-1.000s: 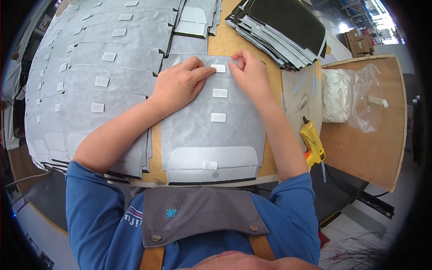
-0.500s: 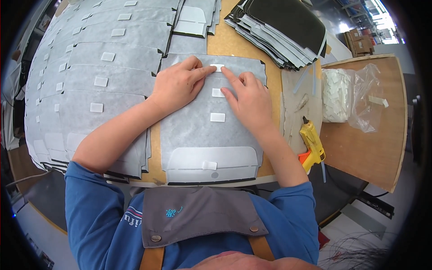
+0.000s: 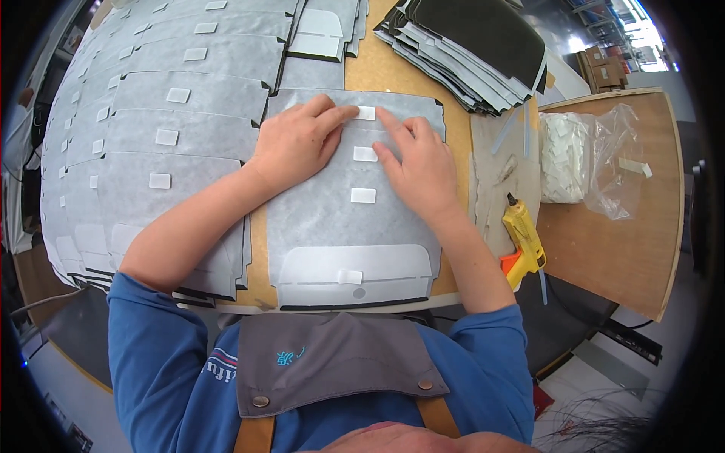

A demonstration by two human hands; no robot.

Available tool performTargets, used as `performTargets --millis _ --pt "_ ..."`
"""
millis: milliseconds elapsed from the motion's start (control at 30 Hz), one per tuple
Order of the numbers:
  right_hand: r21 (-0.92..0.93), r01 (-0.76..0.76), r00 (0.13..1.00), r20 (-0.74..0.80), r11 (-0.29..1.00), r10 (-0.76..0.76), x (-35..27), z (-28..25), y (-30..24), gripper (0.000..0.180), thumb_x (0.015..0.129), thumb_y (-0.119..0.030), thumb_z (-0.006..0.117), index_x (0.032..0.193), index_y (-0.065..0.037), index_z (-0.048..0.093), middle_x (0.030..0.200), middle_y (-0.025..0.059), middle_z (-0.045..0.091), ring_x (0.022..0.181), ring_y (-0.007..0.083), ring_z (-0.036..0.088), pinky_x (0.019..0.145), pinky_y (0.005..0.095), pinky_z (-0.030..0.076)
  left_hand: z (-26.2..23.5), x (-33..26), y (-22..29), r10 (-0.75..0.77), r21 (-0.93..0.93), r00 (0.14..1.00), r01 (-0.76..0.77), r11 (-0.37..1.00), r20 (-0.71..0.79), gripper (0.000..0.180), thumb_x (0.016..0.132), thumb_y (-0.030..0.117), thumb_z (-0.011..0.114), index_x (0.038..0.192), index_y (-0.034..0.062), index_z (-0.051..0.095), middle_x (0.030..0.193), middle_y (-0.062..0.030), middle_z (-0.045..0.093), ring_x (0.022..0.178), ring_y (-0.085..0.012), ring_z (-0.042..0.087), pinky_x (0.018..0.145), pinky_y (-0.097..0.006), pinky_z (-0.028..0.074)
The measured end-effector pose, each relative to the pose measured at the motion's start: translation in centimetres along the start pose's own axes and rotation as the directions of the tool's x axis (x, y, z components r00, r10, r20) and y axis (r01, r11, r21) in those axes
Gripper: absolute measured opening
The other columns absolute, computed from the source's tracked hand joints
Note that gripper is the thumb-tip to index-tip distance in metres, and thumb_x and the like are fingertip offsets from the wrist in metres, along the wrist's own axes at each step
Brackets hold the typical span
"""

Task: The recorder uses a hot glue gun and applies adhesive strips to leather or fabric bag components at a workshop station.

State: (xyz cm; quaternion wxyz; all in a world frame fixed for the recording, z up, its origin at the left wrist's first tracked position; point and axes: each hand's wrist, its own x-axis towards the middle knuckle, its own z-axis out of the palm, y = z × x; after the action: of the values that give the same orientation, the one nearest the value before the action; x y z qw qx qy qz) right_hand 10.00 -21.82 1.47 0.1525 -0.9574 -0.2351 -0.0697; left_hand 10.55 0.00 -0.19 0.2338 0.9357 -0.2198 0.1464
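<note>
Both hands flat, holding nothing: left hand (image 3: 294, 147) and right hand (image 3: 419, 162) pressed top patch (image 3: 365, 113) onto grey panel (image 3: 343, 204) at bench's near edge. Pressing step, likely; next patch (image 3: 365, 154) wants firm fingertip pressure.

Both hands are lying flat on a grey fabric panel (image 3: 332, 219) on the wooden surface (image 3: 377, 68): the left hand (image 3: 296, 143) and the right hand (image 3: 419, 166) are pressing fingertips at a small white patch (image 3: 365, 113), with 2 more patches lying below. A yellow glue gun (image 3: 525, 235) is resting just right.
</note>
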Motion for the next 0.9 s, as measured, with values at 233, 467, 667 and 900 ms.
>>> performTargets --millis 233,467,667,900 --pt "0.022 -0.081 0.996 0.034 0.997 0.08 0.5 0.3 -0.3 0.044 0.091 -0.038 0.065 0.133 -0.03 0.06 0.093 0.0033 0.052 0.082 0.0217 0.057 0.07 0.0397 0.048 0.1 -0.2 -0.3 0.013 -0.034 1.0 -0.013 0.999 -0.012 0.032 0.088 0.015 0.066 0.116 0.0295 0.07 0.087 0.0029 0.059 0.067 -0.0161 0.063 0.054 -0.03 0.051" --pt "-0.034 -0.076 0.996 0.035 0.996 0.077 0.7 0.5 -0.5 0.042 0.09 -0.039 0.065 0.131 -0.031 0.062 0.093 0.0027 0.052 0.081 0.0212 0.058 0.07 0.0395 0.048 0.2 -0.2 -0.3 0.026 0.004 0.999 -0.025 1.0 -0.028 0.031 0.086 0.014 0.068 0.113 0.0293 0.073 0.089 0.0035 0.06 0.066 -0.0158 0.063 0.055 -0.03 0.051" --pt "0.046 -0.107 0.994 0.035 0.993 0.105 0.9 0.3 -0.1 0.04 0.09 -0.037 0.066 0.13 -0.032 0.063 0.093 0.0046 0.053 0.082 0.0225 0.059 0.071 0.0389 0.051 0.2 0.0 0.0 -0.033 -0.02 0.999 0.033 0.999 -0.015 0.032 0.089 0.014 0.064 0.117 0.027 0.07 0.088 0.0021 0.06 0.067 -0.0179 0.064 0.055 -0.031 0.052" --pt "0.011 -0.129 0.988 0.087 0.992 0.128 1.2 0.0 -0.3 0.04 0.091 -0.037 0.065 0.13 -0.035 0.063 0.093 0.0062 0.053 0.083 0.0237 0.059 0.072 0.038 0.052 0.2 0.0 -0.1 0.001 -0.006 1.0 -0.001 1.0 -0.009 0.031 0.09 0.014 0.062 0.118 0.0253 0.067 0.088 0.0011 0.06 0.068 -0.0188 0.064 0.055 -0.032 0.052"
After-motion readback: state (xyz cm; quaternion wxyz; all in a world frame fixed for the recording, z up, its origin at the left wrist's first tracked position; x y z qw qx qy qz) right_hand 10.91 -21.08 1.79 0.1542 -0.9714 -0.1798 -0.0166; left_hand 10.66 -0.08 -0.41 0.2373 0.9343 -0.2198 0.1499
